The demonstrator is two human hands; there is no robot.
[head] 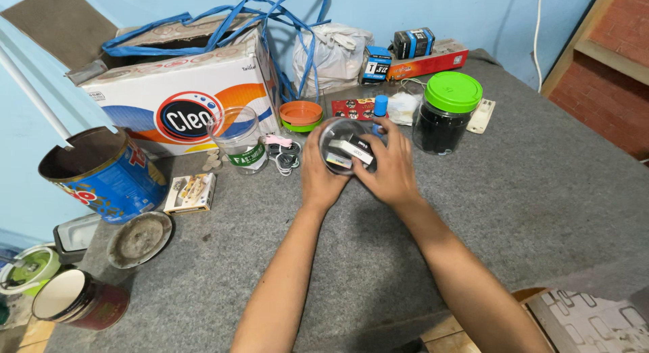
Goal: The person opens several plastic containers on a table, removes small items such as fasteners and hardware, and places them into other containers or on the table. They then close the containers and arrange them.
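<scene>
Head view: the left hand (320,172) and right hand (390,169) both clasp one clear open jar (343,145) between them, straight ahead on the grey felt table (527,191). Its mouth faces up and two small boxes (353,150) lie slantwise inside. Both hands are equally near. Left stands one empty clear jar (238,138); right, one green-lidded jar (447,112).

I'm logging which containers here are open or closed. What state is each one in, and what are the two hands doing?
Small clear round jar: open, small boxes inside, held by both hands.
Left hand: gripping the jar's side.
Right hand: gripping the jar's other side.
Dark jar with green lid: closed, upright.
Clear plastic jar with green label: lid off, upright.
Orange lid: lying loose.
Blue tin can: open, tilted.
Large cardboard box: flaps open.
</scene>
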